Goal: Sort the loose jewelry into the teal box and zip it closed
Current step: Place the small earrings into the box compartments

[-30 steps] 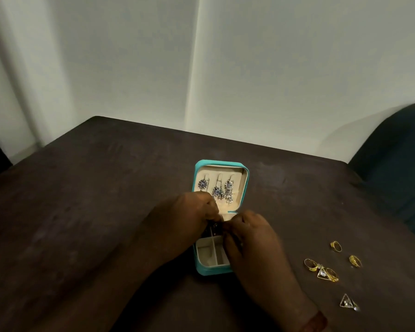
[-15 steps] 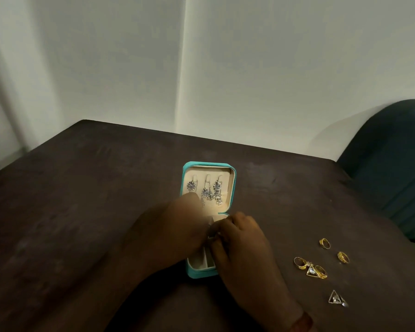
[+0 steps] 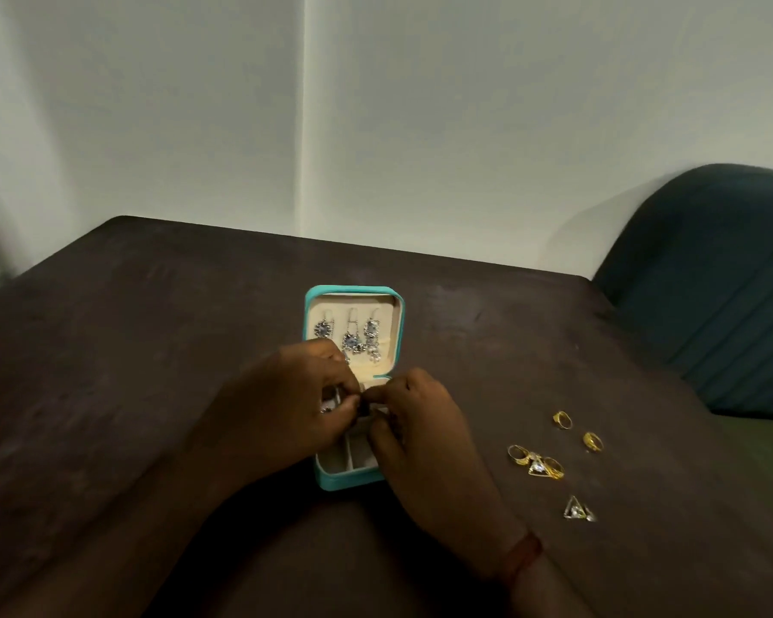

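The teal box [image 3: 348, 478] lies open mid-table, its cream lid [image 3: 322, 310] laid back with three silver drop earrings [image 3: 352, 341] hanging in it. Both my hands hover over the box's tray. My left hand [image 3: 282, 408] and my right hand [image 3: 420, 421] pinch together on a small dark piece of jewelry [image 3: 363, 405] above the compartments; a silvery bit shows under the left fingers. Loose on the table to the right lie gold rings [image 3: 562, 419] [image 3: 592, 441], a tangled gold cluster [image 3: 536, 462] and a triangular silver pendant [image 3: 577, 509].
The dark brown table [image 3: 152, 350] meets a pale wall at the back. A dark teal chair [image 3: 710, 283] stands at the table's right rear corner. My right wrist wears a red thread band [image 3: 525, 553].
Both hands stay over the box tray, fingers shifting slightly on the small piece. The view has tilted a little; the loose jewelry has not moved.
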